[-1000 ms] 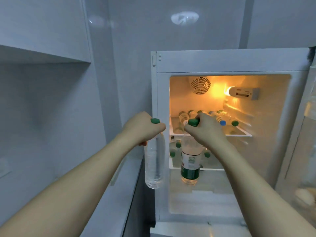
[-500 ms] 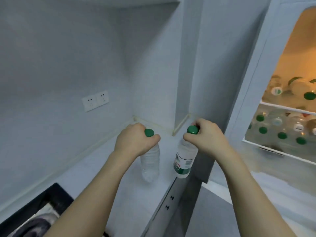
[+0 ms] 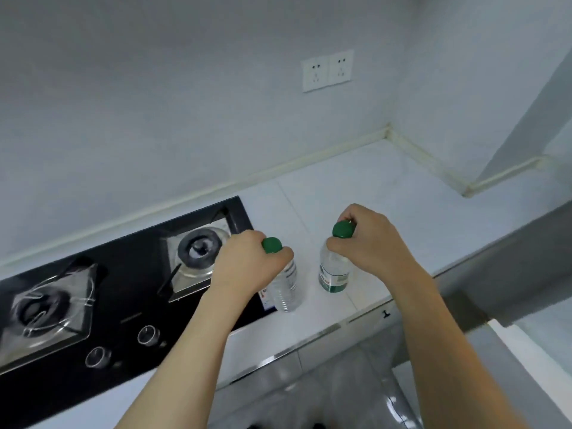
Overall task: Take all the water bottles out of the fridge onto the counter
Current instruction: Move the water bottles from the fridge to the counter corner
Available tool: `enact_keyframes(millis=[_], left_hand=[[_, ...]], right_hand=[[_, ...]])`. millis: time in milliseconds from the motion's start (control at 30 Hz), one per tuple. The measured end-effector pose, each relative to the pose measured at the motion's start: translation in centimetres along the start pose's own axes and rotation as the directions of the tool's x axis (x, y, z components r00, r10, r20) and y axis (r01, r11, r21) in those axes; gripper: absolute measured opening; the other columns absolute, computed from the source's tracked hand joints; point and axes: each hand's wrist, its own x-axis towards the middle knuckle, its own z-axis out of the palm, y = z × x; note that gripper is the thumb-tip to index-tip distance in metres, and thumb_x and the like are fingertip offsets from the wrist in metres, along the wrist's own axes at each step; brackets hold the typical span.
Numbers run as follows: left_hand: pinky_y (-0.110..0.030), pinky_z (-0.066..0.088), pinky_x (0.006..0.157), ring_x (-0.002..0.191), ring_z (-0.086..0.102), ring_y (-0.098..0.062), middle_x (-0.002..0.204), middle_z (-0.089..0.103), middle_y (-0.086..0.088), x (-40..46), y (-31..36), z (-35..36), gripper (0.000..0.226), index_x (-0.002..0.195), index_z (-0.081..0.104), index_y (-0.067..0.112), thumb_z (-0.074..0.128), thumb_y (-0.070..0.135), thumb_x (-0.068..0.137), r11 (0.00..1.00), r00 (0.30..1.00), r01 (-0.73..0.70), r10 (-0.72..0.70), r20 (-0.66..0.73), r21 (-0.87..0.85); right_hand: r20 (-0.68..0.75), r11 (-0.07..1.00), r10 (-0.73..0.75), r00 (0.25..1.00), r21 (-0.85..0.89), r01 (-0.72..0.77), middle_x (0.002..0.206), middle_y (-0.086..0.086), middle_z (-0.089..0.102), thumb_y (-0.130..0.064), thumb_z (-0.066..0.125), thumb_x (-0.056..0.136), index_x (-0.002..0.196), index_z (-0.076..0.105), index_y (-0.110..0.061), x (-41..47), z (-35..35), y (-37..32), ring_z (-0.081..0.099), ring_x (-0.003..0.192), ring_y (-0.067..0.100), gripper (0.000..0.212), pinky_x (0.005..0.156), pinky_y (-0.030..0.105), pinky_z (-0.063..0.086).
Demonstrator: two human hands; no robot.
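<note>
I hold two clear water bottles with green caps by their necks over the white counter (image 3: pixel 387 193). My left hand (image 3: pixel 250 261) grips the left bottle (image 3: pixel 286 289), whose base hangs just right of the black stove's edge. My right hand (image 3: pixel 368 243) grips the right bottle (image 3: pixel 334 274), which carries a green and white label. Both bottles are upright and their bases are at or just above the counter; I cannot tell whether they touch it. The fridge is out of view.
A black gas stove (image 3: pixel 123 292) with two burners and two knobs fills the counter's left part. Two wall sockets (image 3: pixel 328 71) sit on the back wall. The counter ends in a corner at the right, beside a grey panel (image 3: pixel 510 274).
I have turned left from the open fridge to the counter, carrying both bottles. They have come down from mid-air to about counter level beside the stove.
</note>
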Motion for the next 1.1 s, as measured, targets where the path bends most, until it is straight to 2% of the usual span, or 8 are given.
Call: enact_keyframes(millis=[167, 333, 467, 633, 767, 900, 1067, 1100], left_hand=[[-0.024, 0.030, 0.046, 0.048, 0.040, -0.014, 0.049, 0.042, 0.005, -4.1, -5.8, -2.4, 0.039, 0.055, 0.041, 0.015, 0.065, 0.038, 0.075, 0.991, 0.991, 0.134, -0.135, -0.022, -0.027], [-0.024, 0.032, 0.046, 0.048, 0.041, -0.015, 0.050, 0.042, 0.005, -7.9, -11.8, -6.0, 0.039, 0.054, 0.041, 0.016, 0.064, 0.042, 0.072, 0.964, 0.961, 0.261, -0.264, -0.085, -0.045], [-0.025, 0.030, 0.046, 0.049, 0.041, -0.016, 0.049, 0.042, 0.004, -11.0, -15.7, -9.8, 0.041, 0.054, 0.040, 0.015, 0.066, 0.042, 0.073, 0.945, 0.931, 0.320, -0.327, -0.159, -0.070], [-0.024, 0.030, 0.046, 0.048, 0.038, -0.014, 0.051, 0.040, 0.004, -16.4, -22.6, -15.4, 0.042, 0.055, 0.039, 0.015, 0.066, 0.042, 0.070, 0.906, 0.870, 0.400, -0.423, -0.254, -0.139], [-0.022, 0.030, 0.045, 0.046, 0.039, -0.011, 0.050, 0.042, 0.007, -20.6, -26.9, -18.8, 0.039, 0.054, 0.040, 0.017, 0.066, 0.041, 0.070, 0.880, 0.825, 0.447, -0.475, -0.308, -0.160], [-0.023, 0.028, 0.045, 0.048, 0.040, -0.013, 0.049, 0.040, 0.006, -25.9, -32.1, -22.8, 0.040, 0.055, 0.040, 0.017, 0.066, 0.043, 0.070, 0.831, 0.742, 0.532, -0.550, -0.383, -0.162], [-0.024, 0.027, 0.046, 0.049, 0.033, -0.016, 0.052, 0.035, 0.001, -31.4, -36.4, -25.3, 0.044, 0.056, 0.036, 0.013, 0.066, 0.041, 0.070, 0.780, 0.671, 0.600, -0.612, -0.418, -0.178], [-0.024, 0.027, 0.046, 0.050, 0.033, -0.017, 0.053, 0.035, 0.001, -33.2, -37.8, -26.2, 0.043, 0.057, 0.035, 0.013, 0.066, 0.041, 0.069, 0.760, 0.639, 0.623, -0.633, -0.437, -0.188]], right_hand=[[0.176, 0.994, -0.101, 0.979, -0.027, 0.107, 0.073, -0.006, 0.059, -0.026, 0.070, 0.067, 0.082, 0.055, -0.024, -0.5, 6.0, -3.0, 0.056, 0.067, 0.015, 0.020, 0.059, 0.030, 0.044], [0.286, 0.970, -0.223, 0.932, -0.030, 0.241, 0.069, -0.007, 0.058, -0.023, 0.068, 0.068, 0.079, 0.054, -0.024, -2.3, 11.2, -8.0, 0.053, 0.058, 0.005, 0.018, 0.054, 0.027, 0.040], [0.337, 0.949, -0.288, 0.896, -0.028, 0.315, 0.073, -0.006, 0.057, -0.028, 0.067, 0.065, 0.077, 0.052, -0.026, -4.2, 15.5, -12.1, 0.054, 0.063, 0.015, 0.019, 0.055, 0.031, 0.045], [0.428, 0.891, -0.385, 0.818, -0.060, 0.450, 0.076, -0.006, 0.059, -0.030, 0.069, 0.065, 0.078, 0.054, -0.026, -8.3, 21.6, -19.0, 0.055, 0.067, 0.013, 0.020, 0.062, 0.037, 0.047], [0.493, 0.874, -0.406, 0.769, -0.036, 0.484, 0.078, -0.003, 0.060, -0.028, 0.069, 0.070, 0.080, 0.056, -0.023, -11.4, 25.8, -23.3, 0.055, 0.070, 0.015, 0.017, 0.059, 0.031, 0.042], [0.541, 0.834, -0.468, 0.699, 0.009, 0.551, 0.079, -0.002, 0.061, -0.026, 0.070, 0.071, 0.080, 0.056, -0.022, -16.0, 31.0, -28.2, 0.050, 0.065, 0.012, 0.017, 0.057, 0.029, 0.040], [0.603, 0.790, -0.515, 0.610, 0.059, 0.610, 0.079, -0.002, 0.059, -0.025, 0.070, 0.074, 0.082, 0.056, -0.022, -20.6, 35.6, -31.7, 0.048, 0.061, 0.010, 0.017, 0.051, 0.022, 0.037], [0.620, 0.768, -0.531, 0.577, 0.066, 0.637, 0.079, -0.003, 0.059, -0.026, 0.070, 0.075, 0.083, 0.056, -0.022, -22.1, 37.1, -32.9, 0.048, 0.062, 0.008, 0.017, 0.052, 0.021, 0.035]])
